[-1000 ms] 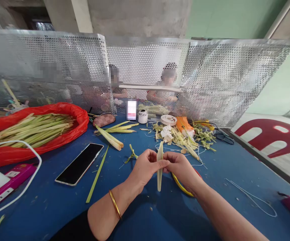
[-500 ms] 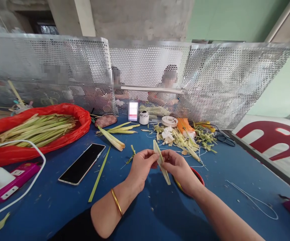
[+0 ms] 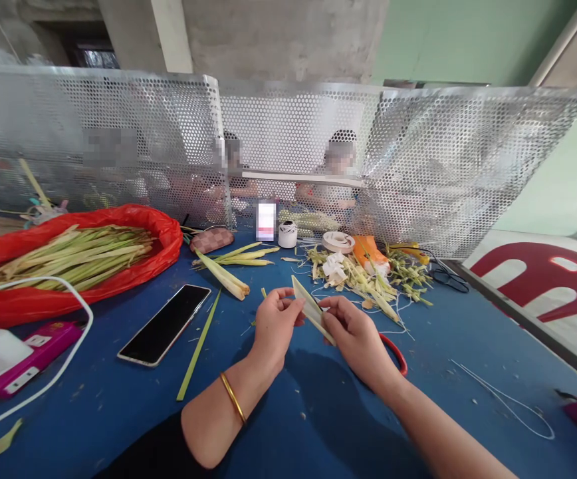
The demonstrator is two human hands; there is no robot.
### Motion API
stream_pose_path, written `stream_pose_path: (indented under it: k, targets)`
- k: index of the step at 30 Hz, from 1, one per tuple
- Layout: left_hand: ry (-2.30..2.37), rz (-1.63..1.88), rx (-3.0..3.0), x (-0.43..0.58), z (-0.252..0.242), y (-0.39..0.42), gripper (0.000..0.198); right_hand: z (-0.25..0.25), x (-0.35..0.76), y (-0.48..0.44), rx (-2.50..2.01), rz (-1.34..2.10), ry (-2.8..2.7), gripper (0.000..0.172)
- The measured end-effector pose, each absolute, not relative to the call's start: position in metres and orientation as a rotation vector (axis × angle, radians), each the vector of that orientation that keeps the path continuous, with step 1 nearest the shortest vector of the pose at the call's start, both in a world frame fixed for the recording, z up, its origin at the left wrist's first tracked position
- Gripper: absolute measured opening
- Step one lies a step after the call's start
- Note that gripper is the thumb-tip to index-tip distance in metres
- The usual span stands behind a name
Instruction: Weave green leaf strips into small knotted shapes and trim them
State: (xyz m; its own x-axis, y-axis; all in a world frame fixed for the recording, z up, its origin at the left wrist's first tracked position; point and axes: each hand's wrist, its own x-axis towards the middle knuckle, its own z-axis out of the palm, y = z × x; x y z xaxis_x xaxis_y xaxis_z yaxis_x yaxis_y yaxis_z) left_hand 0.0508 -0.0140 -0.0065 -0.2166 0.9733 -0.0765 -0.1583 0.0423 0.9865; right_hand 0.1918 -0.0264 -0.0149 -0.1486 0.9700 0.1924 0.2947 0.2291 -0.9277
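Both my hands hold a pale yellow-green folded leaf strip (image 3: 308, 307) over the blue table (image 3: 288, 412). My left hand (image 3: 274, 324), with a gold bangle on its wrist, pinches the strip's upper left end. My right hand (image 3: 354, 336) grips its lower right part, fingers closed. The strip lies slanted, high end to the left. A red and yellow ring-shaped thing (image 3: 395, 351) shows partly behind my right hand.
A red bag of green leaf stalks (image 3: 69, 256) lies at left, a black phone (image 3: 165, 324) and a loose green strip (image 3: 199, 346) nearer. Leaf scraps (image 3: 368, 276), tape rolls (image 3: 337, 241) and thread lie ahead. A perforated metal screen (image 3: 418, 159) stands behind; people sit beyond it.
The leaf strip has turned from upright to slanted, its top tipping left. Both hands have shifted slightly away from me.
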Motion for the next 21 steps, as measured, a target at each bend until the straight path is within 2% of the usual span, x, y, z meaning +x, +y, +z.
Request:
stream_pose_path:
  k: [3, 9, 15, 21]
  targets:
    - [1.301, 1.452, 1.09, 0.049, -0.01, -0.013, 0.026, -0.016, 0.192, -0.027, -1.206, 0.96, -1.604, 0.017]
    - [1.104, 1.385, 1.249, 0.049, -0.006, -0.017, 0.005, -0.01, 0.19, -0.029, -1.17, 0.92, -1.598, 0.023]
    - [1.015, 1.148, 0.983, 0.051, -0.003, -0.022, 0.02, -0.014, 0.191, -0.029, -1.176, 0.793, -1.674, 0.025]
    - [1.091, 1.19, 0.881, 0.047, 0.0, -0.02, 0.039, -0.007, 0.195, -0.027, -1.266, 0.698, -1.802, 0.019]
